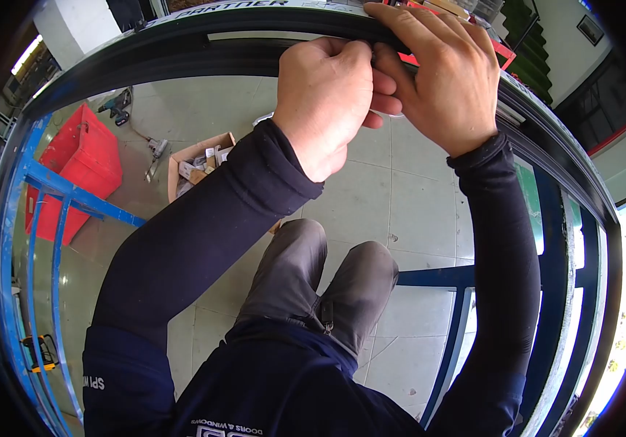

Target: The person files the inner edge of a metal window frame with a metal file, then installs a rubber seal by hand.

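A long black frame profile (243, 58) runs across the top of the view, with a light strip of film printed "PARTNER" along its far edge. At its inner side my left hand (320, 98) is closed, thumb and fingertips pressed against the profile. Whatever those fingertips pinch is hidden. Right beside it, my right hand (451, 80) reaches over the profile with its fingers on the far top face. The thumb bends down on the near side, close to the left fingertips, so the hand grips the profile.
Blue metal stands (83, 193) support the frame at left and right. On the tiled floor are a red bin (83, 164), a cordless drill (117, 103), another power tool (156, 149) and a cardboard box (174, 171) of small parts. Green steps (528, 47) rise at the back right.
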A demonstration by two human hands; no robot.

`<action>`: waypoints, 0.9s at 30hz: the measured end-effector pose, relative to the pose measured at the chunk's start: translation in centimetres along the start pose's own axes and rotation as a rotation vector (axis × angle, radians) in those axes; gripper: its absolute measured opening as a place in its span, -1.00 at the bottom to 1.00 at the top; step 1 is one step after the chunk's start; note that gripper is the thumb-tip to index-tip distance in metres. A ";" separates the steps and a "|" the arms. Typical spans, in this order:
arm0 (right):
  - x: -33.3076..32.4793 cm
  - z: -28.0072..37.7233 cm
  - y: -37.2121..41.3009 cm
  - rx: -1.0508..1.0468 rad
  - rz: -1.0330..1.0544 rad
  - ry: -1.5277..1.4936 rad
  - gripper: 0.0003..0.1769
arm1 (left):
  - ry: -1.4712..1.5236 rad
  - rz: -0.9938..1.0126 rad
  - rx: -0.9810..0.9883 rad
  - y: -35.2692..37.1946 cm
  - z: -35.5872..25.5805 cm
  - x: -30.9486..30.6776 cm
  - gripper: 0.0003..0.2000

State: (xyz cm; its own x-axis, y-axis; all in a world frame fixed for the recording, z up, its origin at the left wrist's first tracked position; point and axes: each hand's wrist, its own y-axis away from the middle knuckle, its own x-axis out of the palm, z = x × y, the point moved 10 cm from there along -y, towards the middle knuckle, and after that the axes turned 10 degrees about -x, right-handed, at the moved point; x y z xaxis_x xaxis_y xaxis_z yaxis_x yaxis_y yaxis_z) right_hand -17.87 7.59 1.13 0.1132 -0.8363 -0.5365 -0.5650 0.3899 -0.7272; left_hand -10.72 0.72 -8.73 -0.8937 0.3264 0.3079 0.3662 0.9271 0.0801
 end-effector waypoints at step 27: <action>-0.2 0.6 2.1 0.064 -0.149 0.091 -0.52 | 0.137 -0.033 0.033 0.1 1.1 -0.8 -0.82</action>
State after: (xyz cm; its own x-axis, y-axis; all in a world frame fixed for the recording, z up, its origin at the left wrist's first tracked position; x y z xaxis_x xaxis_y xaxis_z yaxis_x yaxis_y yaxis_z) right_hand -18.59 8.84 -0.57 0.1160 -0.9170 -0.3815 -0.4936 0.2801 -0.8233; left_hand -10.31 0.76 -10.03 -0.8609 0.2691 0.4319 0.3260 0.9434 0.0619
